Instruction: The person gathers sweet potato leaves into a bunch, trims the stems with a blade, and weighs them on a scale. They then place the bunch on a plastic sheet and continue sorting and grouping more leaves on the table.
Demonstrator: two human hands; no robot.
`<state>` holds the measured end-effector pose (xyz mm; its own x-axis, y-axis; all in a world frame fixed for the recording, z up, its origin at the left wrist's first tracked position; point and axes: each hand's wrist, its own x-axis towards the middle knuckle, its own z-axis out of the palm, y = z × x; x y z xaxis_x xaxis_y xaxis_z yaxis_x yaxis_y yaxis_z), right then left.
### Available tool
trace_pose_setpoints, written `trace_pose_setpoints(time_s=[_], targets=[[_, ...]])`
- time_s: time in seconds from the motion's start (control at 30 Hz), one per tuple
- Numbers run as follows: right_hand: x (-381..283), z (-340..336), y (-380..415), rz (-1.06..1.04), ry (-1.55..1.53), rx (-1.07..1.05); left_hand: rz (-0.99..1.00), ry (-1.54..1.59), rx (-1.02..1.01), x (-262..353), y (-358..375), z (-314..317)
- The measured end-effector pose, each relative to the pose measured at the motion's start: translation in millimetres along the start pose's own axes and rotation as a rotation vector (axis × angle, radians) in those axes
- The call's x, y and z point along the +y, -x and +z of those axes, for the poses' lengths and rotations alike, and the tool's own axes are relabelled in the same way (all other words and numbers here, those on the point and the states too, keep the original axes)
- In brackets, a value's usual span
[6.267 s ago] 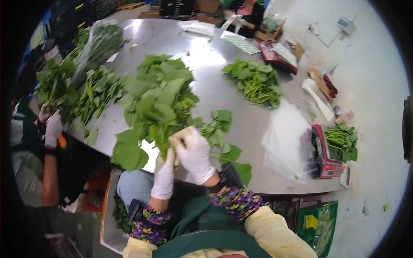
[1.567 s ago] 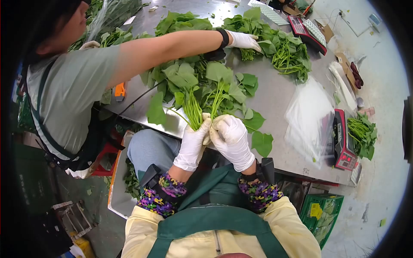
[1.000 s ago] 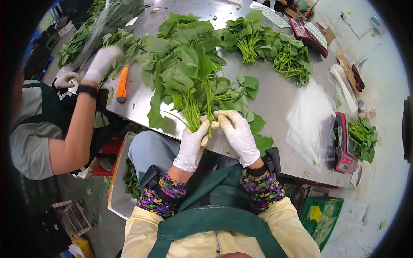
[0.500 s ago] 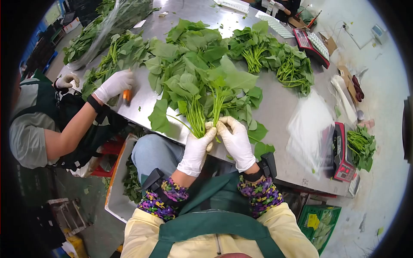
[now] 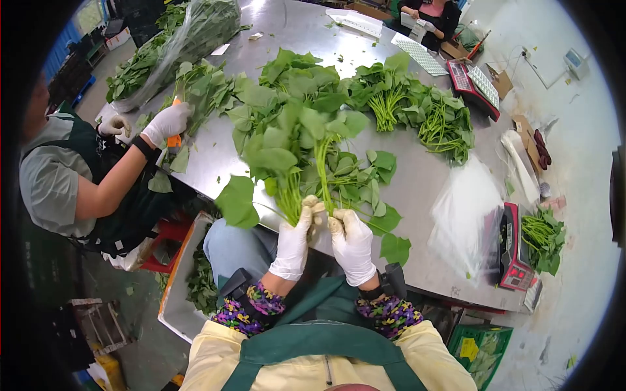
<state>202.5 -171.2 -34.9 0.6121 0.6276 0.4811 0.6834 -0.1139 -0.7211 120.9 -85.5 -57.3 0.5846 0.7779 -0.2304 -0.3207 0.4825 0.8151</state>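
My left hand [image 5: 295,242] is gloved in white and closed round the stem ends of a bunch of leafy greens [image 5: 287,190], whose broad leaves fan out away from me. A smaller cluster of green stems [image 5: 323,171] rises from the fingertips of my right hand [image 5: 353,242], which is also gloved and pinched shut on its lower ends. The two hands are side by side, slightly apart, over the near table edge. Just beyond them lies a pile of loose leafy greens [image 5: 297,85], partly hidden by the held leaves.
The metal table [image 5: 215,153] carries tied-looking bundles [image 5: 391,98], plastic bags [image 5: 466,212] and two red scales [image 5: 515,251]. At left, a co-worker's gloved hand [image 5: 168,125] holds an orange-handled tool. A white bin [image 5: 176,287] stands below; another person [image 5: 430,23] is at the far end.
My hands have come slightly closer to my body, and the right has drawn a little apart from the left. The co-worker's gloved hand has shifted left.
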Motion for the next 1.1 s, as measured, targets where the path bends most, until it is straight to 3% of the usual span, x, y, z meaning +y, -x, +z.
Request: trace_pose_setpoints(time_s=[0.1, 0.2, 0.23, 0.3, 0.33, 0.4, 0.47, 0.5, 0.53, 0.57, 0.6, 0.67, 0.73, 0.8, 0.87, 0.97, 1.1], targets=[[-2.3, -3.7, -1.6, -0.167, 0.043, -0.113, -0.021, 0.091, -0.115, 12.6, 3.0, 4.1], [-0.7, 1.3, 2.3, -0.151, -0.037, -0.210, -0.149, 0.240, -0.269, 15.6, 3.0, -7.3], [0.4, -2.0, -1.9, -0.151, -0.038, -0.210, -0.093, 0.261, -0.271, 14.9, 0.1, -12.5], [2.8, -14.5, -16.4, -0.144, -0.035, -0.467, 0.003, 0.315, -0.197, 18.1, -6.2, -17.4], [-2.5, -25.4, -29.6, -0.230, 0.002, -0.536, -0.012, 0.250, -0.098, 39.5, -2.4, -7.9], [-36.8, -53.8, -72.0, -0.471, 0.306, -0.481, 0.078, 0.347, -0.259, 62.0, -19.8, -21.6], [-85.3, -73.8, -97.7, -0.532, 0.397, -0.613, 0.040, 0.360, -0.212, 71.4, -23.9, -15.2], [-109.8, -82.9, -105.1, -0.576, 0.320, -0.647, -0.031, 0.343, 0.078, 73.5, -20.4, 4.7], [-134.4, -92.3, -113.6, -0.602, 0.225, -0.798, -0.057, 0.323, 0.076, 68.7, -25.7, -1.3], [-148.5, -98.2, -113.8, -0.733, 0.041, -0.714, -0.055, 0.391, -0.200, 61.8, -34.7, -15.2], [-168.2, -111.9, -114.9, -0.660, -0.021, -0.750, -0.053, 0.465, -0.474, 58.1, -40.8, -23.9], [-190.0, -118.1, -105.6, -0.644, -0.185, -0.706, -0.017, 0.473, -0.541, 59.0, -43.0, -23.8], [-201.8, -129.3, -111.9, -0.661, -0.263, -0.837, 0.033, 0.372, -0.210, 59.4, -32.1, -6.5], [-202.0, -145.6, -131.2, -0.666, -0.299, -0.993, 0.009, 0.309, -0.334, 62.1, -37.0, -11.2], [-198.5, -162.3, -149.6, -0.640, -0.325, -1.120, 0.070, 0.078, -0.102, 65.3, -35.2, 0.0], [-196.0, -171.3, -160.7, -0.593, -0.344, -1.228, 0.084, 0.247, -0.278, 63.6, -50.5, -10.4], [-194.6, -172.5, -164.9, -0.559, -0.314, -1.257, 0.025, 0.301, -0.323, 64.4, -54.6, -16.7]])
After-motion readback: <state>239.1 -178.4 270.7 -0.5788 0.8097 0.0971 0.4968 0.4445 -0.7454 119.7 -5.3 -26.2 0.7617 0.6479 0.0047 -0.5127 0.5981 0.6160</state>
